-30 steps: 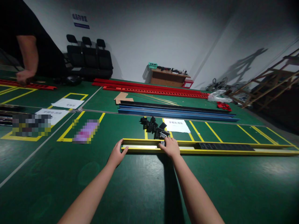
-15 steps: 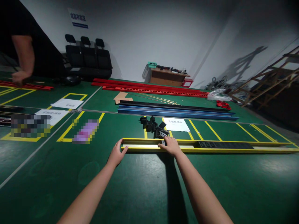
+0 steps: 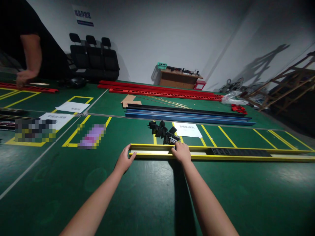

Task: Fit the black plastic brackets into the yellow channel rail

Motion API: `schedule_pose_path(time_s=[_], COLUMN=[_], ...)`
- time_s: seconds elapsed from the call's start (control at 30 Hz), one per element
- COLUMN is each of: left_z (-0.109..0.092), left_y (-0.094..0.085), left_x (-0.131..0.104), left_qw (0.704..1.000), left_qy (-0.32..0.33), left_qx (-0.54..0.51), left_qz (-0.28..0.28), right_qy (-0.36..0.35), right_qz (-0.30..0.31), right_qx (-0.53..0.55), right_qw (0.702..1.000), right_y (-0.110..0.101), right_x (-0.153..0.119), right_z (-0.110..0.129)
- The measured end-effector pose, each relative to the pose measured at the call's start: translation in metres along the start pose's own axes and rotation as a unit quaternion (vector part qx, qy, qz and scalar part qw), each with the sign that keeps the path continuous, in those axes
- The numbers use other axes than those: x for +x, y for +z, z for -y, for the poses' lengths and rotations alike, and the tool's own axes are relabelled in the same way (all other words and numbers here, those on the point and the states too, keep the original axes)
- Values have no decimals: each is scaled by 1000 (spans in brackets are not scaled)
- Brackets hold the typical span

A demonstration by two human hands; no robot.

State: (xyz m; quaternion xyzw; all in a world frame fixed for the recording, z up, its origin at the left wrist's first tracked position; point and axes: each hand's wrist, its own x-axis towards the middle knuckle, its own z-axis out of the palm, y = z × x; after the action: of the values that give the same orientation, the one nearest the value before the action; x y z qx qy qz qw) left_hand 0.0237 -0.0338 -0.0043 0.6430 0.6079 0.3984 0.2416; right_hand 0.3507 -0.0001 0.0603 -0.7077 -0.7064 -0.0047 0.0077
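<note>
A long yellow aluminium channel (image 3: 152,157) with a pale inside lies across the floor in front of me. My left hand (image 3: 125,159) grips its left end, thumb on the near wall and fingers at the far side. My right hand (image 3: 182,152) is closed over the trough further right, fingers reaching inside; whatever they hold is hidden behind the hand. To its right, a row of black modules (image 3: 241,152) sits in the channel, the leftmost ones showing socket-like faces. Just beyond the far wall lies a loose pile of black modules (image 3: 162,130).
Blue and black rails (image 3: 189,118) lie beyond the pile, with red slotted rails (image 3: 167,93) behind. A white paper sign (image 3: 188,130) lies on the green floor. Far left, another person's hand (image 3: 26,77) is over a red rail. A wooden rack (image 3: 283,82) stands right.
My right hand has moved slightly right along the channel. My left hand keeps its grip on the end. The other person's hand has lifted a little from the red rail.
</note>
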Motion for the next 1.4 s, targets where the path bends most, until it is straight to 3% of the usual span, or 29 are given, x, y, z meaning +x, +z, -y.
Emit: schedule_pose_path(time_s=[0.17, 0.33, 0.57, 0.73, 0.93, 1.13, 1.3, 1.4], left_z=[-2, -1, -2, -4, -5, -5, -4, -2], left_y=[-1, -1, -1, -2, -2, -2, -3, -2], left_x=[0, 0, 0, -1, -1, -1, -1, -1], left_qw=[1000, 1000, 1000, 1000, 1000, 1000, 1000, 1000], left_qy=[-1, 1, 2, 0, -2, 0, -1, 1], left_qx=[1, 7, -4, 2, -3, -1, -5, -9], left_qz=[-3, 2, -4, -4, -1, -1, 4, 3], right_qy=[-56, 12, 27, -23, 12, 1, -37, -8], right_qz=[40, -4, 11, 85, 14, 15, 104, 70], right_qx=[31, -7, -18, 20, -7, -11, 18, 2], right_qw=[997, 1000, 999, 996, 1000, 1000, 994, 998], right_y=[-5, -4, -1, -4, 2, 3, 0, 1], right_x=[0, -6, -3, 3, 1, 3, 9, 6], right_z=[-13, -15, -9, -31, -32, -31, -47, -49])
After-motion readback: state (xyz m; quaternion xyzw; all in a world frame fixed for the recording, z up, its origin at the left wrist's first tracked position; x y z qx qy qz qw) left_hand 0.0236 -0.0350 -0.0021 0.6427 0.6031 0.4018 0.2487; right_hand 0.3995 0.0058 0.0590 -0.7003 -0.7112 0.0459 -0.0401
